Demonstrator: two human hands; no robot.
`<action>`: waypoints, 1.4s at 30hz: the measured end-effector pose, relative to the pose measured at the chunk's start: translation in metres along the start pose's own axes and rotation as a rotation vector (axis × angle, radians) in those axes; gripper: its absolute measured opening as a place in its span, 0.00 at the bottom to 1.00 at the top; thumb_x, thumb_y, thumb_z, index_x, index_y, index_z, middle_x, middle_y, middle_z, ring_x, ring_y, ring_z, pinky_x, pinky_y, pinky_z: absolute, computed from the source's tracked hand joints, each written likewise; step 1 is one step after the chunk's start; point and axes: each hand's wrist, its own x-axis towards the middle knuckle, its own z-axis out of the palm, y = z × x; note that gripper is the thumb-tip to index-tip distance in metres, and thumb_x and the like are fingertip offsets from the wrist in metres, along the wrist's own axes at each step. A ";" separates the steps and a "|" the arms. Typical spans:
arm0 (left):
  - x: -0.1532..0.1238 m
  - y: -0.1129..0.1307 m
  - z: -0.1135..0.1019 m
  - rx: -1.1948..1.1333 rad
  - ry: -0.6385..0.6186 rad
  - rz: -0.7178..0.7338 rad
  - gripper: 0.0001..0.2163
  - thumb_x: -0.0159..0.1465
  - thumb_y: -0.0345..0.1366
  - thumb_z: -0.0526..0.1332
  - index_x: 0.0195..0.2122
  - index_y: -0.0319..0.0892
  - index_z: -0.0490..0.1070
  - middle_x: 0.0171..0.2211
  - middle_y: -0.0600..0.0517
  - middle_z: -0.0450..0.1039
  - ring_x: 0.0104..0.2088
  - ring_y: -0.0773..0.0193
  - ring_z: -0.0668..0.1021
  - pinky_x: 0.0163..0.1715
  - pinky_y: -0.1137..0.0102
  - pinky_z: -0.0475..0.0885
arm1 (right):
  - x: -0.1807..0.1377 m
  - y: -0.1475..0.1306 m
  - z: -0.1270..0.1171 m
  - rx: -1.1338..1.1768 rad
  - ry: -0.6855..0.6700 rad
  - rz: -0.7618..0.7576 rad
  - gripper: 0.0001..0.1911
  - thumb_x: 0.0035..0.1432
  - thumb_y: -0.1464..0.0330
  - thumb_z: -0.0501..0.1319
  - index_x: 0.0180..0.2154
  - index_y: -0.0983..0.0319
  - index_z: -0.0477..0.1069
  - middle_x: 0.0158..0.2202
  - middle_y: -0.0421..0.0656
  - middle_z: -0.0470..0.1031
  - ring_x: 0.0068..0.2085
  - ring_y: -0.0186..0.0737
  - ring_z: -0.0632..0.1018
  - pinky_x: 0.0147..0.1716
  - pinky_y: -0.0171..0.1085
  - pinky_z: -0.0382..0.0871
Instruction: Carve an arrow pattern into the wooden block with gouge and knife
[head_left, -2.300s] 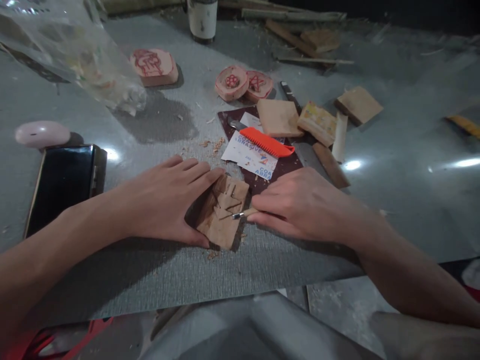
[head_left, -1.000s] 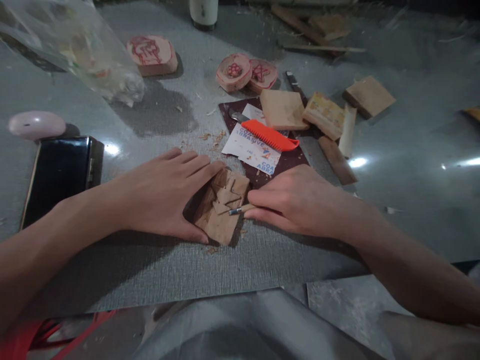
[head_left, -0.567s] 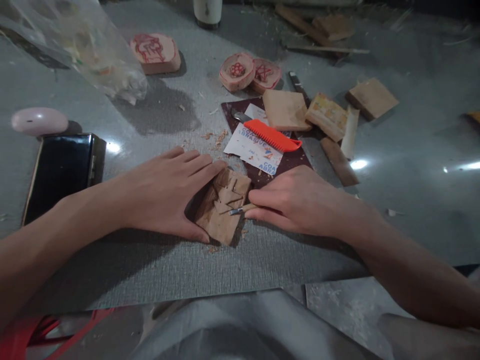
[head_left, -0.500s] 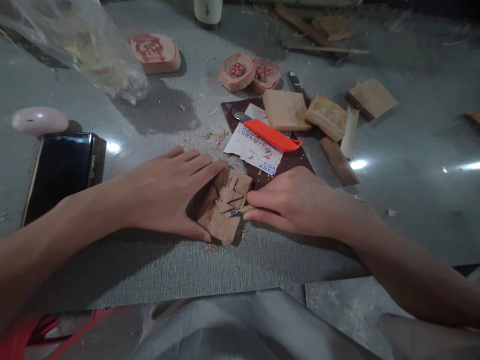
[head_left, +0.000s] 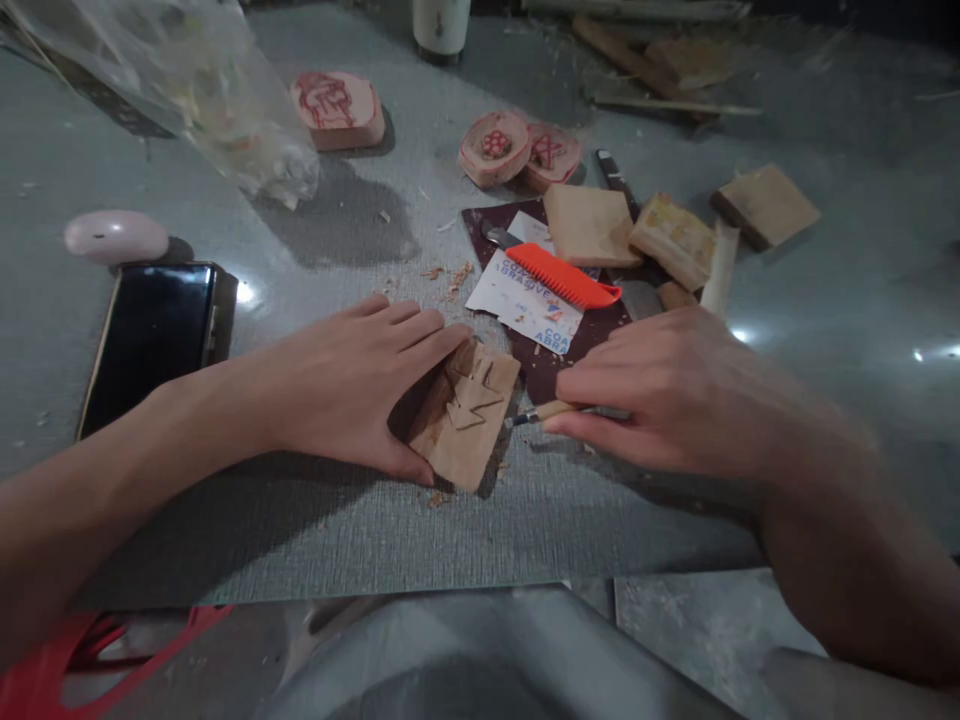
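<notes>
A small wooden block [head_left: 476, 440] with zigzag grooves cut into its face lies tilted on the grey table. My left hand [head_left: 356, 385] grips its left side, the thumb at the lower edge and the fingers at the top corner. Right of the block, my right hand [head_left: 652, 385] is closed around a thin carving chisel [head_left: 553, 410] with a light wooden handle. The chisel's metal tip points at the block's right edge, a little apart from it. My palm hides part of the tool.
Behind my hands lie an orange-handled cutter [head_left: 562, 275], abrasive paper [head_left: 517, 300] and a pale wood block [head_left: 592, 225]. Carved pieces with red marks [head_left: 495, 148] sit farther back. A phone [head_left: 154, 335], a pink oval case [head_left: 116, 237] and a plastic bag [head_left: 247, 120] are at left.
My right hand has drawn the chisel off the block's face and away to the right. The left hand still holds the block. The whole view has shifted slightly.
</notes>
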 end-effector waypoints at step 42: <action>0.000 0.002 -0.001 -0.005 -0.005 -0.003 0.62 0.58 0.82 0.70 0.79 0.35 0.68 0.66 0.30 0.82 0.62 0.30 0.84 0.66 0.45 0.75 | 0.008 -0.008 0.013 0.029 -0.093 -0.049 0.23 0.87 0.60 0.55 0.34 0.56 0.68 0.28 0.39 0.77 0.28 0.41 0.70 0.33 0.45 0.49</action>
